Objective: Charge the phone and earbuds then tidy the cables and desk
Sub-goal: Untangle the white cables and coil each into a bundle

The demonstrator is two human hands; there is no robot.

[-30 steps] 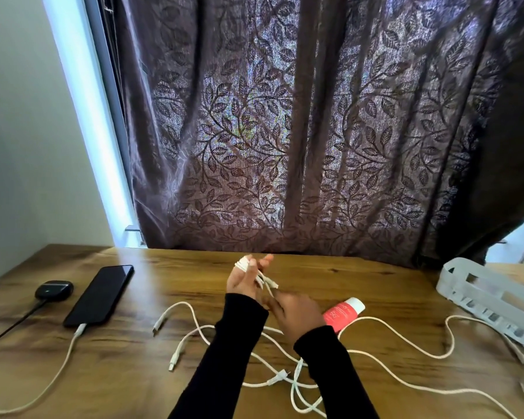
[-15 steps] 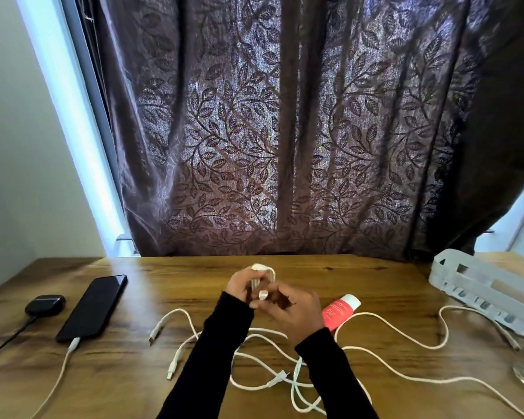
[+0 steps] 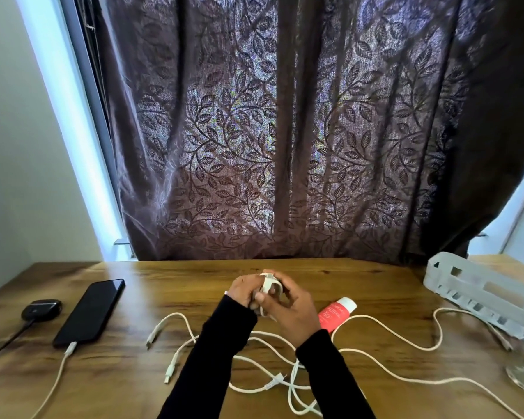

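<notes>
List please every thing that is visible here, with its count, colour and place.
phone: 1, black, desk left, white cable plugged in
earbuds case: 1, black, far left, dark cable attached
loose cables: several, white, tangled on desk centre and right
coiled cable: 1, white, held in both hands
tube: 1, red with white cap, right of the hands
basket: 1, pale grey, desk right
curtain: 1, brown, leaf pattern, behind desk
desk: 1, wooden
left hand: black sleeve, grips coil
right hand: black sleeve, grips coil

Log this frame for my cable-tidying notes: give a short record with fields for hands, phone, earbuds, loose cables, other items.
hands: left hand and right hand both hold a coiled white cable
phone: face up, white cable plugged in
earbuds case: left of phone, dark cable attached
loose white cables: sprawled on desk
other: red tube, grey basket
</notes>
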